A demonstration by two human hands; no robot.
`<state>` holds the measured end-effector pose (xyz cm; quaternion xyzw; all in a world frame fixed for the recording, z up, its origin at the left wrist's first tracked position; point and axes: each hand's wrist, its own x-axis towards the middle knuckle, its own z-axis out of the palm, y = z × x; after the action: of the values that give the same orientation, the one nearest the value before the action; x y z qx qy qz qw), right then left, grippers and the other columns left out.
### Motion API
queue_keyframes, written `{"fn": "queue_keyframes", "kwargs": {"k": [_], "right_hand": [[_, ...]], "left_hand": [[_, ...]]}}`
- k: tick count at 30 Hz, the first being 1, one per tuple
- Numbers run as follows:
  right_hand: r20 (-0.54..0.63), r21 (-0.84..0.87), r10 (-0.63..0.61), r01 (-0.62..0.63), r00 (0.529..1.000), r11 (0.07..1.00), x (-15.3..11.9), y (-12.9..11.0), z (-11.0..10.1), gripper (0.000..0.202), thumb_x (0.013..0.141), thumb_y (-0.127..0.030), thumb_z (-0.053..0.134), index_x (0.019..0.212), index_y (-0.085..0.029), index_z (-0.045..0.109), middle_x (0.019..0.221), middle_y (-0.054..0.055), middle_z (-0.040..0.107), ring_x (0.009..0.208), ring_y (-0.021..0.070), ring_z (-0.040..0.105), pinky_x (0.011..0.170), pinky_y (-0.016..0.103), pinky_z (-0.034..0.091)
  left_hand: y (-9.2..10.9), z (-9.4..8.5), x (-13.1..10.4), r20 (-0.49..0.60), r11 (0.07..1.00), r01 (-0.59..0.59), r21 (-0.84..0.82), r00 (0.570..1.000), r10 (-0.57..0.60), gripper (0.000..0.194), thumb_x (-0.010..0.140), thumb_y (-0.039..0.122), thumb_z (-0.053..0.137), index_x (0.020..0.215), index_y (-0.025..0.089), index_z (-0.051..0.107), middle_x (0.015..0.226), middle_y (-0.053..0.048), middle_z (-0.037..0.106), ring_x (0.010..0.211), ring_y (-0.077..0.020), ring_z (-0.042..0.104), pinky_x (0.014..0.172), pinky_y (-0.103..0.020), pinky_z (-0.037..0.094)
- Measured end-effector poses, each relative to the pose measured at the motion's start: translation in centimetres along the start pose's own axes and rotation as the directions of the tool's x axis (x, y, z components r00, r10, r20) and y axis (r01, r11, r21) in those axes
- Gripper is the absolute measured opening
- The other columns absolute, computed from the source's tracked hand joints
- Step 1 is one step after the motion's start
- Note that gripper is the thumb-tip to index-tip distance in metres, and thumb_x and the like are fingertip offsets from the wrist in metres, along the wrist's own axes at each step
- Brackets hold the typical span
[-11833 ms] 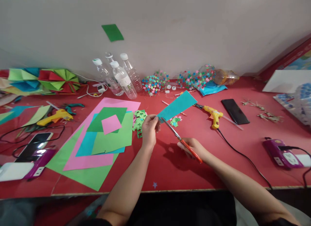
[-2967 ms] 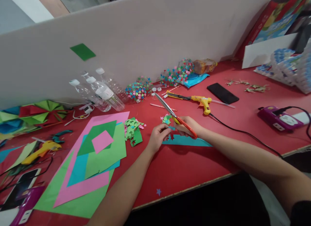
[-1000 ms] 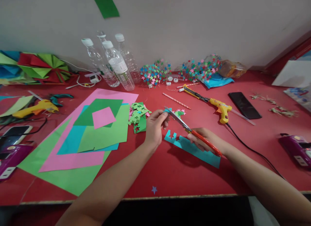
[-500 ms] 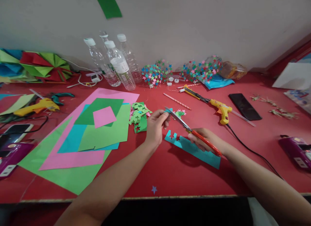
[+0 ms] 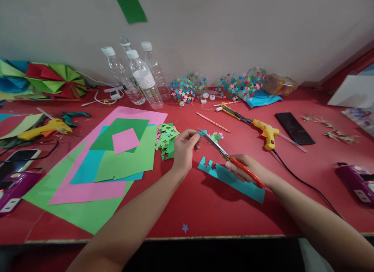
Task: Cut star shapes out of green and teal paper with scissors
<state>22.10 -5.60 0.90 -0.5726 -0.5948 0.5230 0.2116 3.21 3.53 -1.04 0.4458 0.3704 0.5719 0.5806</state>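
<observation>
My left hand (image 5: 186, 147) pinches a small piece of blue paper (image 5: 201, 134) between thumb and fingertips. The fingers of my right hand (image 5: 248, 168) are wrapped round the red handles of a pair of scissors (image 5: 217, 148), whose blades point up and left to the pinched paper. Below the scissors lies a blue paper strip (image 5: 233, 181) with star-shaped notches along one end. Small pink and green paper stars (image 5: 216, 136) lie behind the blades. Left of my left hand is a heap of green paper scraps (image 5: 166, 135) with star cut-outs.
Coloured paper sheets (image 5: 125, 159) spread over the left of the red table (image 5: 163, 209). Clear bottles (image 5: 147, 83) and star-filled clear containers (image 5: 187, 89) stand along the wall. A yellow glue gun (image 5: 265, 133), its cord, and a black phone (image 5: 294, 128) lie at right.
My left hand has shifted slightly left and up, still pinching the blue paper. The scissors and my right hand have barely moved.
</observation>
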Motion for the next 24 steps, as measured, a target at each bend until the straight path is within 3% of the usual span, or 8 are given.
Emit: {"fn": "queue_keyframes", "kwargs": {"k": [5,24], "right_hand": [[0.034,0.040,0.037,-0.038,0.999,0.998,0.02,-0.06,0.46,0.047,0.085,-0.062,0.050,0.072,-0.017,0.051,0.043,-0.006,0.042,0.038,0.0079,0.037,0.037,0.020,0.031],[0.055,0.134,-0.020,0.012,0.998,0.991,0.10,0.57,0.90,0.050,0.087,-0.065,0.046,0.074,-0.017,0.051,0.043,-0.007,0.043,0.035,0.0061,0.036,0.034,0.017,0.030]], "left_hand": [[-0.07,0.11,-0.40,0.014,1.000,-0.030,-0.003,0.999,0.030,0.009,0.072,0.023,0.062,0.065,0.018,0.058,0.054,0.005,0.052,0.046,-0.0056,0.046,0.044,-0.019,0.036],[0.17,0.52,-0.96,0.029,0.994,0.079,-0.073,0.997,-0.077,0.008,0.069,0.022,0.062,0.063,0.018,0.058,0.055,0.004,0.054,0.047,-0.0063,0.046,0.046,-0.020,0.037]]}}
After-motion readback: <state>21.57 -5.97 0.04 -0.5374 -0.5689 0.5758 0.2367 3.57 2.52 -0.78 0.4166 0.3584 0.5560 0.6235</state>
